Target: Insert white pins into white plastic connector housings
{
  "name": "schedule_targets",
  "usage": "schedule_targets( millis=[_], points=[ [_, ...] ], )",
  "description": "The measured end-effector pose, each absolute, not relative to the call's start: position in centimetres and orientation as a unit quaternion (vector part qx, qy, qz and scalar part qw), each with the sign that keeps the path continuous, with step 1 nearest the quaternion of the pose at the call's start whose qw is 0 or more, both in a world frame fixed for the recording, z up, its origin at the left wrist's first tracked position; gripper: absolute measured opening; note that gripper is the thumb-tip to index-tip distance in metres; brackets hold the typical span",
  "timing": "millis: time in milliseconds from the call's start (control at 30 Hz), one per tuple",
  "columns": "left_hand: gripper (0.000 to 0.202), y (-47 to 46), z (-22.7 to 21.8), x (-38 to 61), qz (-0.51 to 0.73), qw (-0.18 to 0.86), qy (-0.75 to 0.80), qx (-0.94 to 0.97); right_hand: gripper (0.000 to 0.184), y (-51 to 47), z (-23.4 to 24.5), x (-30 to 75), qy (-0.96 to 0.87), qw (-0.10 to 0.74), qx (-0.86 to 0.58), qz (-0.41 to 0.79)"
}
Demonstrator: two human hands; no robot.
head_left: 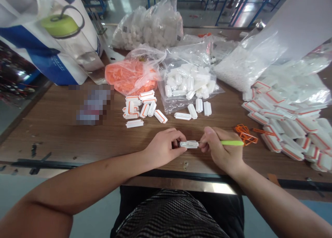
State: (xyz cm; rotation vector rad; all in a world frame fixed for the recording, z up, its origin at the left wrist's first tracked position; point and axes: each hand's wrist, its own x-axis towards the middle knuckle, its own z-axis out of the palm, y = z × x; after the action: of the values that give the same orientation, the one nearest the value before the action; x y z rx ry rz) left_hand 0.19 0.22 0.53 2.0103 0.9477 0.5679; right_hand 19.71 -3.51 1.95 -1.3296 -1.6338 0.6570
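White plastic part (188, 145) lies sideways in left hand (163, 148), right hand (219, 149) gripping green-handled pin (231, 143) at its end.

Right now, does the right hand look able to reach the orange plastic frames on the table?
Probably yes: the orange plastic frames lie just beyond the green-handled pick in the right hand, with nothing between, though the pick occupies that hand.

Wooden table (59, 137) carrying plastic bags (135, 75) and loose white pieces (272, 127)

A brown wooden table (55, 137), then blue metal racks (240, 9) beyond, standing on a pale, glossy floor (124, 6) with bright reflections.
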Motion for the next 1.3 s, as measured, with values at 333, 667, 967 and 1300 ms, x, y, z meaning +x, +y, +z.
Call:
schedule_targets(
  millis=[333,667,967,1300],
  points=[
    [0.012,0.29,0.28,0.17,0.236,0.410,0.371,0.799,0.045,-3.41,1.72,19.61,-0.664,0.450,-0.532,0.271],
    [0.011,0.27,0.26,0.17,0.236,0.405,0.371,0.802,0.044,-3.42,1.61,19.57,-0.687,0.436,-0.524,0.252],
    [0.009,0.22,0.57,0.37,0.224,0.408,0.386,0.796,0.043,-3.37,2.30,19.44,-0.758,0.382,-0.494,0.187],
    [0.011,0.27,0.22,0.19,0.233,0.400,0.374,0.803,0.045,-3.40,1.83,19.52,-0.677,0.450,-0.524,0.253]
  ],
)
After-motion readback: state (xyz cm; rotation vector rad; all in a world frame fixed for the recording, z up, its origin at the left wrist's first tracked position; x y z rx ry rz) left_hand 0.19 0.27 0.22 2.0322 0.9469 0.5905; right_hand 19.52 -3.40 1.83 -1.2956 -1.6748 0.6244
